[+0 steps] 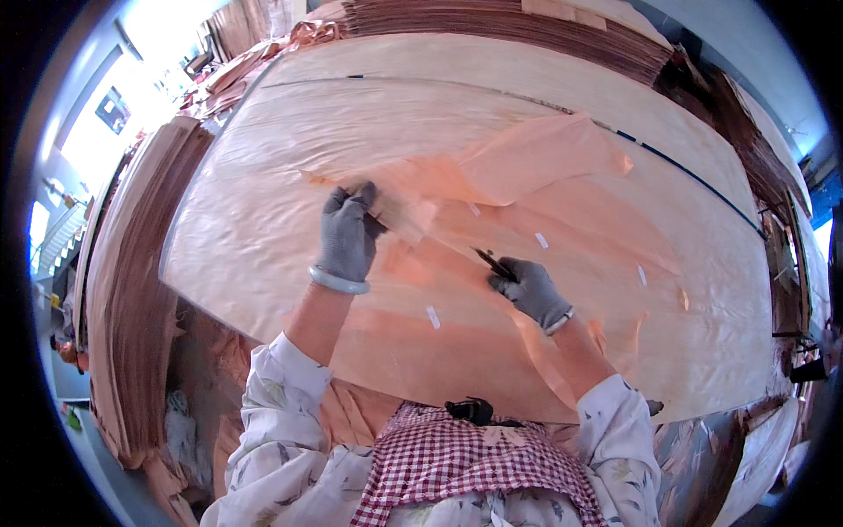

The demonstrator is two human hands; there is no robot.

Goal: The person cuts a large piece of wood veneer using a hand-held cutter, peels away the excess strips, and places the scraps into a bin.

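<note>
My left hand [349, 235], in a grey glove, is closed on a thin, pale strip of veneer [404, 224] at the middle left of the board. My right hand [529, 290], also gloved, grips a dark narrow cutting tool [487, 261] pointing up and left. Under both hands, thin orange-pink veneer sheets [544, 162] lie overlapping and partly creased on a large pale sheet-covered board [246, 228]. Small white tape pieces [542, 240] are scattered on the veneer. A long thin rod [685, 167] lies across the board's far part.
Tall stacks of veneer stand at the left [140, 290], along the back [492, 35] and at the right [738, 114]. Loose pink scraps [246, 70] lie at the back left. A dark object [465, 410] sits by my waist at the board's near edge.
</note>
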